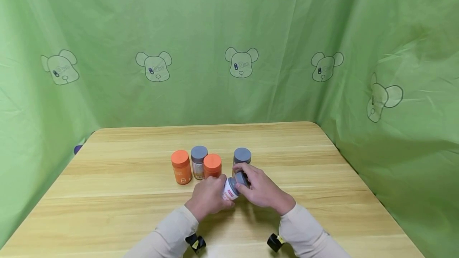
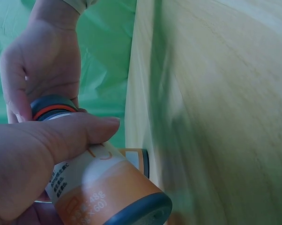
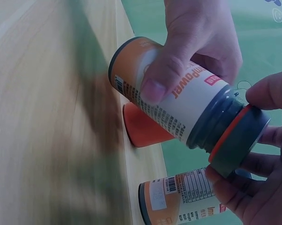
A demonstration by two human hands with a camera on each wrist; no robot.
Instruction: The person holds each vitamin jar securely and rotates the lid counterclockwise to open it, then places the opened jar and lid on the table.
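Left hand (image 1: 208,195) wrapped round a tilted white-and-orange cylindrical bottle (image 1: 229,191) over the pale wood-grain table (image 1: 287,146); right hand (image 1: 263,188) pinching its round slate-grey lid (image 3: 243,143), screw threads (image 3: 221,124) showing beneath. Just beyond stand two orange cylindrical jars (image 1: 181,169) and two grey-lidded bottles (image 1: 199,163); farthest back, green bear-print sheeting (image 1: 201,90) hangs.

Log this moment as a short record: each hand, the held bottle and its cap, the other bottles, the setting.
left hand: grips the held bottle
right hand: holds the cap
held bottle: tilted
cap: at the bottle's mouth, threads showing
standing nearby: two orange-lidded bottles, two grey-lidded bottles
surface: wooden table
backdrop: green curtain
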